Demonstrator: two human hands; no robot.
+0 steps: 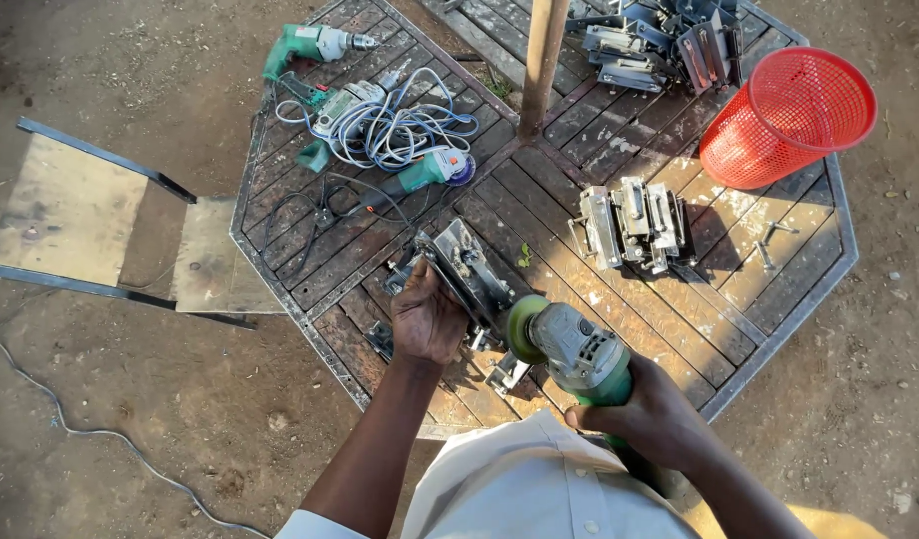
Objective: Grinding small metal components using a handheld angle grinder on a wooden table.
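Observation:
My left hand [427, 321] grips a dark metal lock-like part [466, 268] that stands tilted on the slatted table [679, 329]. My right hand [651, 411] holds a green and grey angle grinder [571, 347] by its body. The grinder's disc [520, 326] sits right against the lower side of the metal part. A smaller metal piece [506, 373] lies on the slats just below the grinder head.
A stack of similar metal parts [634, 226] stands right of centre, with more [651, 40] at the back. A red mesh basket [787, 115] lies tipped at the right. A green drill [312, 46], a second grinder [427, 172] and coiled cables [395, 128] lie at the back left. A pole [542, 60] rises from the table's middle; a bench [100, 225] stands to the left.

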